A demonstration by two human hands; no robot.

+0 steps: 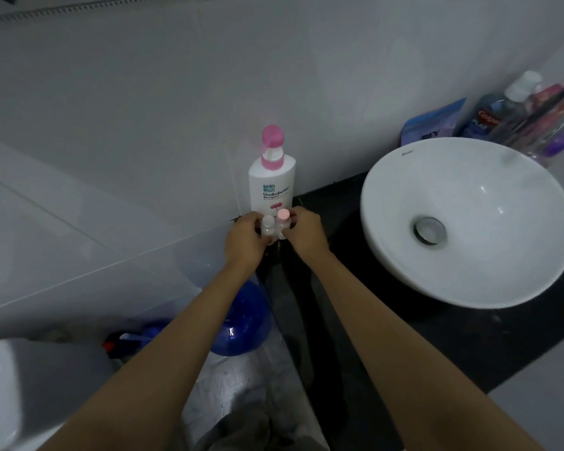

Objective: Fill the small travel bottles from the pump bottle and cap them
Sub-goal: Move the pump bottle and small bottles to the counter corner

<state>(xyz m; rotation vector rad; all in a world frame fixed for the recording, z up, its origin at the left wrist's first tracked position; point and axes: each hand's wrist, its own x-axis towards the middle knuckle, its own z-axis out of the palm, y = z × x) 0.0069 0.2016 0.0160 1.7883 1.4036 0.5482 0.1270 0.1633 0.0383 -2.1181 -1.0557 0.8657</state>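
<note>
A white pump bottle [272, 180] with a pink pump head stands upright against the tiled wall at the left end of the black counter [469, 340]. Just in front of it are two small travel bottles side by side. My left hand [245, 239] grips the clear one with a white cap [268, 225]. My right hand [306, 232] grips the one with a pink cap [282, 219]. Both caps sit on the bottles. My fingers hide the lower parts of both bottles.
A white round basin [515, 255] with a metal drain sits on the counter to the right. Toiletries, among them a mouthwash bottle [498, 115] and a blue pouch [432, 123], crowd the far right corner. A blue bucket [245, 323] stands on the floor below my left forearm.
</note>
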